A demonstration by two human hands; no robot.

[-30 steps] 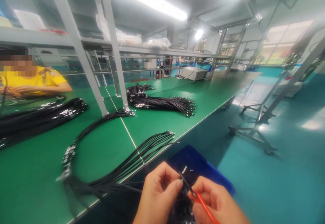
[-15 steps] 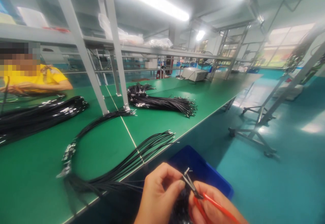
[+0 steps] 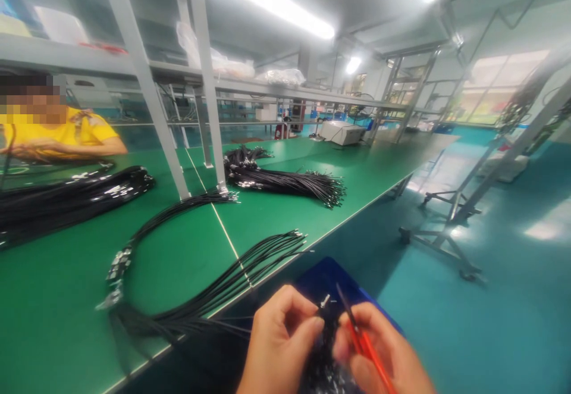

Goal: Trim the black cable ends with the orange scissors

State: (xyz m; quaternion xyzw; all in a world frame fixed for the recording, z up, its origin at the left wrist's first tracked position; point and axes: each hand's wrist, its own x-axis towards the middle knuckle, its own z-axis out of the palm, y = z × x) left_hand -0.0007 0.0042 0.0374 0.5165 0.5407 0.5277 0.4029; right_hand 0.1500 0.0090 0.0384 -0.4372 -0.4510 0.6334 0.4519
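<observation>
My left hand [image 3: 285, 334] pinches a black cable [image 3: 322, 309] between thumb and forefinger, its short silvery end poking up past the fingertips. Just to the right, my right hand [image 3: 379, 340] grips red-handled scissors [image 3: 357, 331]. Their dark, narrow blades point up and to the left, apart from the cable end. Below both hands, a blue bin [image 3: 330, 269] holds a dark, shiny heap that is partly hidden. On the green table to the left lies a loose bundle of black cables [image 3: 214, 290] with metal tips, curving round in an arc.
More black cable bundles lie on the green table [image 3: 178, 251], one by the shelf post [image 3: 289, 184] and a thick one at left [image 3: 80, 200]. A person in yellow [image 3: 89, 135] sits across the table. A white box [image 3: 341, 133] stands farther back; a wheeled frame [image 3: 446, 245] stands at right.
The scissors have drawn back from the cable end, turning more upright, and my right hand has tilted with them. My left hand stays in place with the cable.
</observation>
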